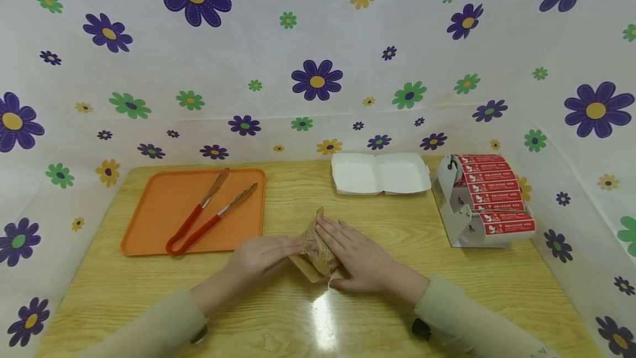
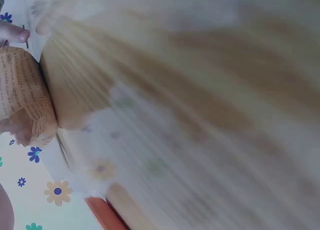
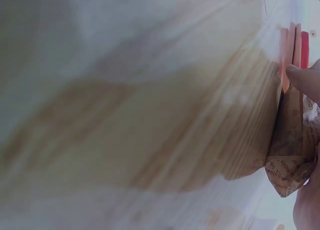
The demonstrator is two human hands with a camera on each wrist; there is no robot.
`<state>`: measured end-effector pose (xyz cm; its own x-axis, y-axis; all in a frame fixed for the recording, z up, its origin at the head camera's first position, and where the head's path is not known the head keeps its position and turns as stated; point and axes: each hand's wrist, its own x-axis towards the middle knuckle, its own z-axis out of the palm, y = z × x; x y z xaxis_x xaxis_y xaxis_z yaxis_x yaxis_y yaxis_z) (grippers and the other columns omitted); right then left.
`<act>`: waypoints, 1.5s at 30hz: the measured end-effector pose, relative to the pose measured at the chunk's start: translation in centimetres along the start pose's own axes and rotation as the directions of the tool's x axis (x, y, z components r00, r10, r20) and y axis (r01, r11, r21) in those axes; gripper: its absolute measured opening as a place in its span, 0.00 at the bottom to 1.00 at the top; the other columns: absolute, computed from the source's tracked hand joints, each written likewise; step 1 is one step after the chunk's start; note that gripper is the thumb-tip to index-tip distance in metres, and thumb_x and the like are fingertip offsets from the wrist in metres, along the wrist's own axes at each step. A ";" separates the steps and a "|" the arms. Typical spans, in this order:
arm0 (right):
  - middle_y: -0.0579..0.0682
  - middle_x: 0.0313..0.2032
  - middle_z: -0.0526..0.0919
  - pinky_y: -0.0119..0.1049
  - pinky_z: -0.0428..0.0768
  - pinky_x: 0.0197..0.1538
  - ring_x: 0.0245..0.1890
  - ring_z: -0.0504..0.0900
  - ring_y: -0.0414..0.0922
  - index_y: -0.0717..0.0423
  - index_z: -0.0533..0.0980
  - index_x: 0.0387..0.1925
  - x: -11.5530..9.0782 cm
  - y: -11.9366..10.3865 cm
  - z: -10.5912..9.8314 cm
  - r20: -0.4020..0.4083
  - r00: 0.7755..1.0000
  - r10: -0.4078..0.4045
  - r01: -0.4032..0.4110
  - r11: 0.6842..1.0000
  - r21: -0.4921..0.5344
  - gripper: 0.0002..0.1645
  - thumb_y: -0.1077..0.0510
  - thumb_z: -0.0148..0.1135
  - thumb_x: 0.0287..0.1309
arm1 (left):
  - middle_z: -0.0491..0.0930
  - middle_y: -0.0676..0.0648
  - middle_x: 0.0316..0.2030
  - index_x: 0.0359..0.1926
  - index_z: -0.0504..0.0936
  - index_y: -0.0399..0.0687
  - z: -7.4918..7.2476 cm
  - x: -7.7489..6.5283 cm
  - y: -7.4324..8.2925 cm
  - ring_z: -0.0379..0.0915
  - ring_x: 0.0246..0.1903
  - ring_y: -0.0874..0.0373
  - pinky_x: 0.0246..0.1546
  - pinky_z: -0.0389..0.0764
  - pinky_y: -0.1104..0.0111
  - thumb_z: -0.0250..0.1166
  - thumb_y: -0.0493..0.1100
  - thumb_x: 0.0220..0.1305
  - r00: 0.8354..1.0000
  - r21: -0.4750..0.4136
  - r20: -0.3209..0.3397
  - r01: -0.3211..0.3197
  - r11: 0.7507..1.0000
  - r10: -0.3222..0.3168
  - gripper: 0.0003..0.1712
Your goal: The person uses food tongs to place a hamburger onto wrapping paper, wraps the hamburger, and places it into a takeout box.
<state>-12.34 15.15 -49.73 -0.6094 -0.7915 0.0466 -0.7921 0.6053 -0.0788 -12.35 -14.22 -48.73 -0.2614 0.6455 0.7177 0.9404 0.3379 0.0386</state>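
Observation:
Brown paper printed with lines of text [image 1: 318, 253] is folded into a crumpled bundle on the wooden table, in the middle of the head view. What is inside it is hidden. My left hand [image 1: 258, 256] touches the bundle's left side with extended fingers. Across its right side lies my right hand [image 1: 367, 256], fingers straight and thumb spread towards me. A pointed tip of paper sticks up at the far end, and a flap lies at the near end. The left wrist view shows the printed bundle [image 2: 25, 94] at its left edge; the right wrist view shows a folded corner [image 3: 287, 175].
An orange tray [image 1: 149, 209] lies at the left with red-handled tongs [image 1: 191, 225] on it. At the back stands an open white box [image 1: 380, 173]. A dispenser with red labels [image 1: 492, 195] stands at the right. Flowered cloth [image 1: 268, 48] surrounds the table [image 1: 392, 327].

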 end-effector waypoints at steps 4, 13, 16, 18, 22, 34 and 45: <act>0.58 0.86 0.43 0.47 0.53 0.86 0.87 0.47 0.53 0.63 0.42 0.85 0.0 0.0 0.0 -0.005 1.000 -0.003 0.003 1.000 0.002 0.71 0.28 0.67 0.61 | 0.93 0.44 0.46 0.50 0.91 0.40 1.2 0.7 -0.1 0.93 0.44 0.53 0.47 0.92 0.63 0.61 0.42 0.80 0.990 -0.051 -0.031 0.134 0.990 -0.136 0.14; 0.61 0.85 0.46 0.49 0.55 0.86 0.86 0.51 0.55 0.67 0.45 0.84 -0.2 0.3 0.2 -0.055 0.998 -0.035 0.034 0.999 -0.014 0.69 0.31 0.68 0.62 | 0.94 0.44 0.42 0.45 0.93 0.41 3.7 2.0 -0.6 0.93 0.41 0.52 0.45 0.92 0.65 0.78 0.33 0.57 0.922 -0.153 -0.052 0.372 0.915 -0.383 0.14; 0.61 0.85 0.46 0.50 0.56 0.85 0.85 0.52 0.55 0.66 0.46 0.84 -0.3 0.4 0.2 -0.054 0.998 -0.033 0.033 0.999 0.008 0.68 0.31 0.68 0.63 | 0.94 0.44 0.41 0.45 0.93 0.42 4.3 2.3 -0.8 0.93 0.41 0.51 0.46 0.92 0.64 0.78 0.34 0.59 0.888 -0.185 -0.023 0.447 0.875 -0.459 0.12; 0.62 0.85 0.46 0.50 0.57 0.85 0.85 0.52 0.56 0.66 0.46 0.84 -0.4 0.5 0.2 -0.047 0.999 -0.027 0.029 0.999 0.039 0.68 0.32 0.68 0.64 | 0.94 0.44 0.41 0.45 0.93 0.41 4.5 2.5 -0.8 0.93 0.41 0.51 0.46 0.92 0.63 0.77 0.35 0.61 0.862 -0.208 0.011 0.498 0.842 -0.507 0.10; 0.62 0.85 0.42 0.51 0.56 0.85 0.86 0.50 0.56 0.66 0.43 0.84 -0.4 0.6 0.2 -0.031 1.000 -0.005 0.009 0.991 0.136 0.68 0.34 0.70 0.64 | 0.93 0.43 0.42 0.45 0.93 0.41 4.9 2.9 -1.0 0.92 0.43 0.51 0.46 0.92 0.62 0.75 0.37 0.65 0.809 -0.238 0.076 0.582 0.777 -0.583 0.08; 0.65 0.85 0.42 0.53 0.58 0.84 0.85 0.50 0.60 0.67 0.40 0.84 -0.7 0.9 0.3 -0.060 0.998 0.026 -0.007 0.954 0.299 0.71 0.39 0.73 0.63 | 0.94 0.46 0.40 0.41 0.95 0.45 5.5 4.1 -1.5 0.92 0.42 0.52 0.46 0.92 0.60 0.76 0.43 0.66 0.697 -0.188 0.188 0.717 0.672 -0.692 0.08; 0.66 0.85 0.40 0.52 0.54 0.85 0.86 0.47 0.59 0.64 0.33 0.85 -1.0 1.1 -0.2 -0.128 0.987 0.094 -0.043 0.934 0.355 0.74 0.39 0.73 0.61 | 0.94 0.47 0.37 0.39 0.95 0.45 5.9 4.7 -2.6 0.91 0.40 0.54 0.46 0.92 0.63 0.77 0.40 0.64 0.679 -0.196 0.300 0.731 0.653 -0.670 0.05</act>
<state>-12.54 16.63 -49.66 -0.6808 -0.7134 0.1663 -0.7012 0.5690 -0.4295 -17.27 -8.00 -49.53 -0.8728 0.4175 0.2528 0.4660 0.5587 0.6861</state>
